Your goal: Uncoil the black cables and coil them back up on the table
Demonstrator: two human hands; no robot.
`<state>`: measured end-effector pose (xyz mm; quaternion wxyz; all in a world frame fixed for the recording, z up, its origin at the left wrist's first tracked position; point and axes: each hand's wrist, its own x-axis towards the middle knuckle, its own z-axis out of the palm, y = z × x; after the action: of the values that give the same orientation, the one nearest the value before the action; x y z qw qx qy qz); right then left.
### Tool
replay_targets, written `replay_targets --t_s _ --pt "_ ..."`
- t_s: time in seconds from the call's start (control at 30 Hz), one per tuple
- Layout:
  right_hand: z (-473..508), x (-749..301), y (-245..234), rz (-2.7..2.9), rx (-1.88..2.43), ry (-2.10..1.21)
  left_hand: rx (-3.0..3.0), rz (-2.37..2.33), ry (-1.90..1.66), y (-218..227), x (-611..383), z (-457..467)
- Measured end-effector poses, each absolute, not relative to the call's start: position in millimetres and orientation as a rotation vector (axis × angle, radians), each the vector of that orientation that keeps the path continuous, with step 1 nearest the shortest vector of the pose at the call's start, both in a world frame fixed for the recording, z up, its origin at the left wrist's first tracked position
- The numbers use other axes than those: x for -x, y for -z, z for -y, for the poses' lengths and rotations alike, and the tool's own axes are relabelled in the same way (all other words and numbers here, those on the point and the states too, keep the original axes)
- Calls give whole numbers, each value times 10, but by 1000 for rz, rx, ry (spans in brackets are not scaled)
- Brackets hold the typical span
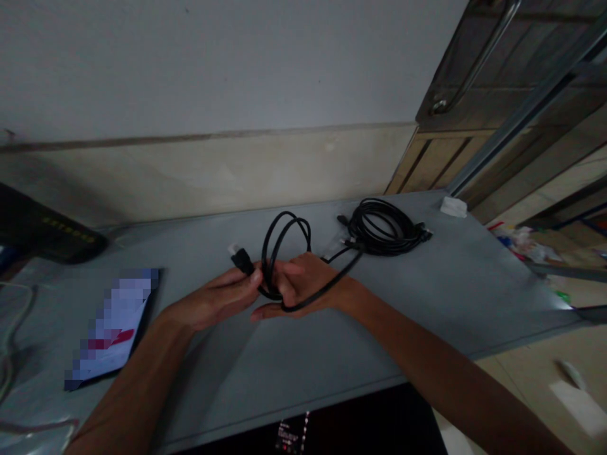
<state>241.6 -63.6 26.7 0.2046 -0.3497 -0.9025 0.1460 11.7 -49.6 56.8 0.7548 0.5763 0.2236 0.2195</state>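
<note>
**Entry: black cable, in hand above the worktop**

- Black cable [284, 232]: two or three loops stand upright above both hands, over the middle of the grey worktop [427, 303]. One strand leaves under the right hand and runs back and to the right, toward the bundle. Whether the two join cannot be told.
- Plug [241, 258]: the black end of the cable with a pale tip, sticking up just past the left fingertips.
- Left hand [215, 302]: grip closed in a pinch, thumb against fingers, on the cable just below the plug.
- Right hand [303, 284]: grip loose, fingers mostly straight and pointing left, with the loops gathered between thumb and palm.
- Bundle [382, 235]: a second black cable, already coiled, lying flat on the worktop behind the right hand.
- Also on the worktop: a flat device [114, 328] to the left and a white scrap [454, 206] at the far right corner.

**Step, as judged:** coiling, with the loops partly formed and the plug end free.

**What handling calls for, as judged:** the right hand must hold the loops together while the left tends the plug end, and the trailing strand needs slack.
</note>
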Motion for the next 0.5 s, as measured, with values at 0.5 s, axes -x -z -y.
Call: replay_targets --t_s 0.5 --pt "505 -2373 -238 2291 1036 -338 -640 -661 -994 -653 -236 257"
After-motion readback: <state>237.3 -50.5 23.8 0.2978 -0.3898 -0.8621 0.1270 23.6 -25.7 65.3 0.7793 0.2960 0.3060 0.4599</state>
